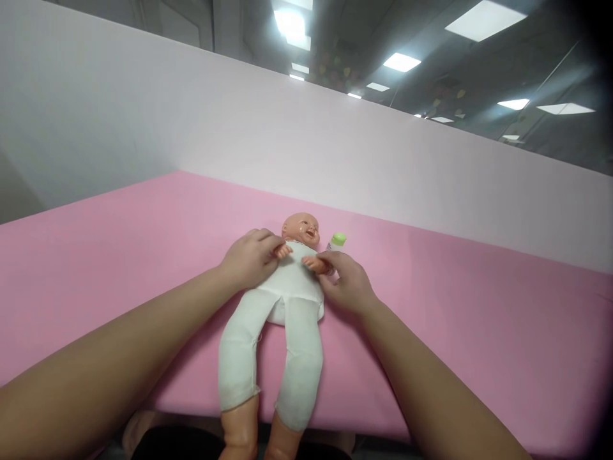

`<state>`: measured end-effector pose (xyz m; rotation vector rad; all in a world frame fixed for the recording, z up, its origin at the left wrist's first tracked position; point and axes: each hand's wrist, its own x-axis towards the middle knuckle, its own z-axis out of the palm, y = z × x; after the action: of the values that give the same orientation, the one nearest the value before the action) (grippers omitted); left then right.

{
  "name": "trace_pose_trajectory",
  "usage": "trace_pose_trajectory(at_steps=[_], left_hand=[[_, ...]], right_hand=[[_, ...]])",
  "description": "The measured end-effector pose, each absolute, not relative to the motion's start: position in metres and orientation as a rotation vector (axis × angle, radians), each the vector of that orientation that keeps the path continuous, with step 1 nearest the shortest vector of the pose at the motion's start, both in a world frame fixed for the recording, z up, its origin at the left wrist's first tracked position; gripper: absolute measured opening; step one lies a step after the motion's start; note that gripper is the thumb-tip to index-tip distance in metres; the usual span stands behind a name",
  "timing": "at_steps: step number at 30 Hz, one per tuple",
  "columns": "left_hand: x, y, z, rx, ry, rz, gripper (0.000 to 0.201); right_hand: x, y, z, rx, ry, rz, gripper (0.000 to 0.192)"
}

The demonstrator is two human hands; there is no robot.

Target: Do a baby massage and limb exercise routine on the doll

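Observation:
A baby doll [297, 271] with a white cloth body lies on its back, its head toward the far wall and its plastic lower legs over the near edge. My left hand [255, 255] is closed around the doll's arm on the left, the small plastic hand poking out by my fingertips. On the other side, my right hand [348, 280] grips the doll's other arm between thumb and fingers. Both doll hands rest above its chest. Just beyond my right hand stands a small bottle [338, 241] with a light green cap, its lower part hidden by my fingers.
The doll lies on a pink padded table [460, 319]. A pale low wall [297, 134] runs along its far side and bends around at the left. Ceiling lights [486, 20] shine beyond the wall. My legs are partly visible below the near edge.

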<state>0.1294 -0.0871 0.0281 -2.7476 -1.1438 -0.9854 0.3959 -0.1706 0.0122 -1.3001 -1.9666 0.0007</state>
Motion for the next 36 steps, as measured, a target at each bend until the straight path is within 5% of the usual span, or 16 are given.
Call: trace_pose_trajectory(at_steps=[7, 16, 25, 36], left_hand=[[0.12, -0.081, 0.029, -2.937, -0.939, -0.712, 0.045], [0.123, -0.081, 0.028, -2.857, -1.098, -0.918, 0.03], [0.11, -0.068, 0.029, -2.48, -1.896, -1.615, 0.02], [0.071, -0.02, 0.01, -2.031, -2.567, -1.662, 0.027]], right_hand=[[0.394, -0.171, 0.012, -1.148, -2.176, -0.042, 0.037], [0.392, -0.171, 0.014, -1.347, -1.933, 0.205, 0.025], [0.445, -0.144, -0.008, -1.385, -1.205, 0.344, 0.06], [0.49, -0.132, -0.023, -2.053, -1.107, 0.393, 0.05]])
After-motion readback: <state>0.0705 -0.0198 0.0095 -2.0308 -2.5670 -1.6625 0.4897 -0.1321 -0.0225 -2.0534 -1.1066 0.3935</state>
